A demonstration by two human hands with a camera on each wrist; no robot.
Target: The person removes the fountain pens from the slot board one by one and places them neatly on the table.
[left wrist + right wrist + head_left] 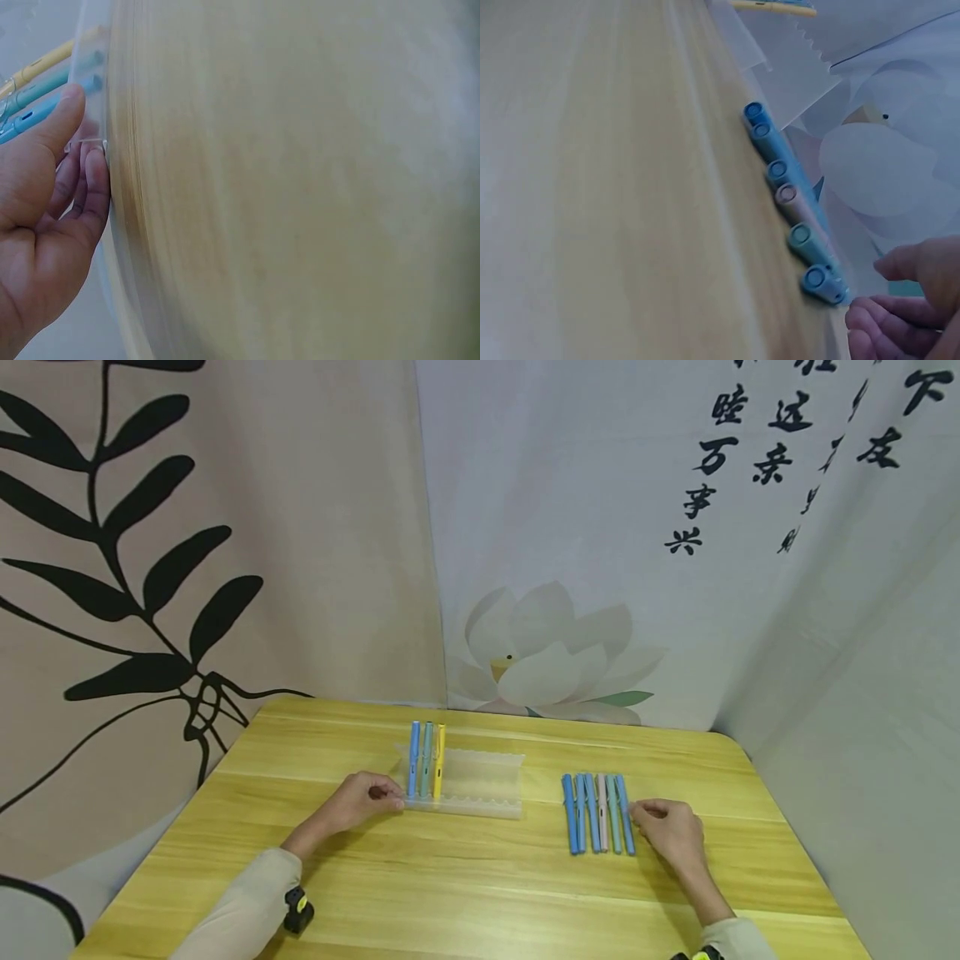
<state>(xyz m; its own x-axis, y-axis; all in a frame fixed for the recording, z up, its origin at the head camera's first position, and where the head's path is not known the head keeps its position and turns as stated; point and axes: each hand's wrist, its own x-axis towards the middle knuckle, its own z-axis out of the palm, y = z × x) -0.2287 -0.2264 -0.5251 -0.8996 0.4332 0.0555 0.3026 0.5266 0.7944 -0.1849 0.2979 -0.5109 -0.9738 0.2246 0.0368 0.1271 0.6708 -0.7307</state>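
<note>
A clear plastic pen rack [483,781] with notched edges lies on the table. Three pens stand side by side in its left end: a blue pen [413,760], a green pen [427,762] and a yellow pen [439,763]. My left hand [367,800] pinches the rack's near left corner, thumb over the edge in the left wrist view. To the right, several pens lie in a row, mostly blue, with a pink pen [602,814] and a green one [613,814] among them. Beside the rightmost blue pen [626,817] is my right hand [671,828], fingertips at its side, thumb held apart.
The wooden table [450,893] meets a printed cloth backdrop [360,543] at its far edge. Another pale cloth [847,652] hangs along the right side. Between the rack and the row of pens lies a strip of bare tabletop.
</note>
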